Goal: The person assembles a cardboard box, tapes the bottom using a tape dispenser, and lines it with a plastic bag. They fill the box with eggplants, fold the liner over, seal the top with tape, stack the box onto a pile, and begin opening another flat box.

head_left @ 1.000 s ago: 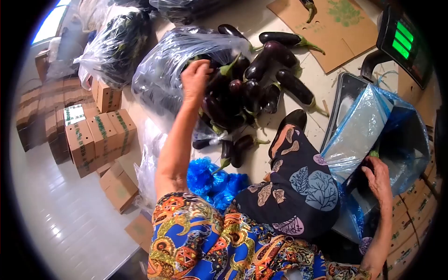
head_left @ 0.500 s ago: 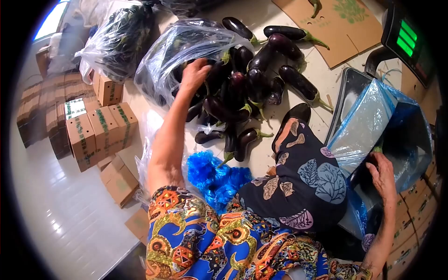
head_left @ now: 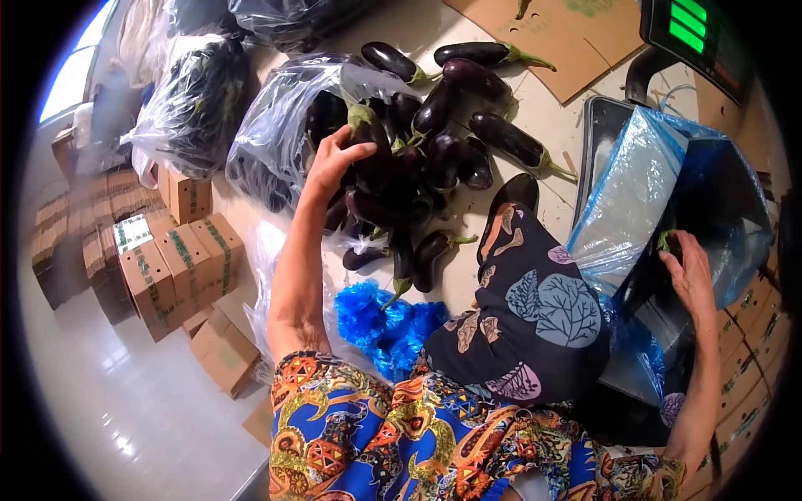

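Observation:
At the mouth of a clear plastic bag (head_left: 276,108), my left hand (head_left: 330,167) grips a dark purple eggplant (head_left: 374,154), its green stem end up. A loose pile of eggplants (head_left: 447,159) spreads out from that bag over the floor. On the right, my right hand (head_left: 692,271) has its fingers closed near the green stem of another eggplant (head_left: 642,275). This one is inside an open blue plastic bag (head_left: 631,188), and its lower end is partly hidden. The bag lies over a black tray beside my leg.
A scale display (head_left: 697,33) with green digits stands at upper right. Flat cardboard (head_left: 560,37) lies at the top. Crumpled blue plastic (head_left: 380,326) sits before my knees. Cartons (head_left: 180,263) are stacked at left, below another filled clear bag (head_left: 196,96).
My left hand has raised an eggplant at the bag's mouth, its stem end now showing. My right hand has moved slightly up, and more of its eggplant shows. The view has shifted a little.

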{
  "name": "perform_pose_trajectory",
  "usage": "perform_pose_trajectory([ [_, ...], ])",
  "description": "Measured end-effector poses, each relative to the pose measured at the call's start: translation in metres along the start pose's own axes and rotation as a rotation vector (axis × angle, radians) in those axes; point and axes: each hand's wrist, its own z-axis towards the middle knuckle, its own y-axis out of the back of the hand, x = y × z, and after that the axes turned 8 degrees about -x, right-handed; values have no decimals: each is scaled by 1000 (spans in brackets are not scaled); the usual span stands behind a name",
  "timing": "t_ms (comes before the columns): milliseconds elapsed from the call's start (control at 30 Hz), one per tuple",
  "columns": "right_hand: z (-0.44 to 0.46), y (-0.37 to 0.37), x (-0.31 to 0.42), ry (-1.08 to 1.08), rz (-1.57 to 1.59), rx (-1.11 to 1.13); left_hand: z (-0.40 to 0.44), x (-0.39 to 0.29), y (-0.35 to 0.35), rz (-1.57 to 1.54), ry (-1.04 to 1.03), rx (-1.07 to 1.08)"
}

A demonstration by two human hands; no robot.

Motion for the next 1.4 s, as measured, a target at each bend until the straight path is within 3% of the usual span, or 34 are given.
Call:
perform_pose_trajectory([
  [133, 5, 4, 10, -43, 20, 28, -27, -33, -14, -545, 194, 284],
  [333, -7, 17, 8, -25, 6, 64, -36, -12, -39, -343, 265, 426],
  [500, -5, 28, 4, 131, 74, -120, -54, -37, -79, -61, 35, 283],
  [600, 1, 54, -6, 99, 54, -219, -63, -99, -108, 8, -59, 244],
  [667, 1, 70, -16, 20, 14, -297, -66, -134, -126, 15, -287, 238],
  [733, -4, 79, -28, 8, -123, -388, -62, -159, -144, 138, -759, 186],
  [800, -11, 87, -30, -86, -108, -347, -70, -196, -171, 149, -1093, 225],
  [867, -10, 82, -29, -118, -87, -311, -66, -215, -190, 150, -1276, 345],
  [1000, -21, 74, -29, -42, 60, -357, -68, -245, -237, -35, -1099, 658],
  [1067, -22, 68, -35, -15, 148, -352, -81, -263, -254, 14, -799, 712],
  [1133, -17, 69, -30, -50, 283, -324, -76, -279, -270, 174, -1027, 710],
  [1167, -18, 79, -22, -209, 621, -164, -79, -281, -282, 192, -1060, 643],
  [1200, -20, 87, -12, -314, 847, -147, -75, -287, -295, 251, -1341, 538],
  [1267, -27, 98, -10, -265, 1340, 97, -77, -291, -313, 504, -1450, 453],
  [1333, -37, 105, 1, -159, 1419, 196, -67, -284, -332, 686, -1772, 308],
  [1367, -42, 103, 13, -217, 1352, 110, -53, -276, -342, 554, -1857, 323],
  [1400, -44, 99, 23, -270, 1287, 33, -59, -276, -338, 633, -1849, 309],
])
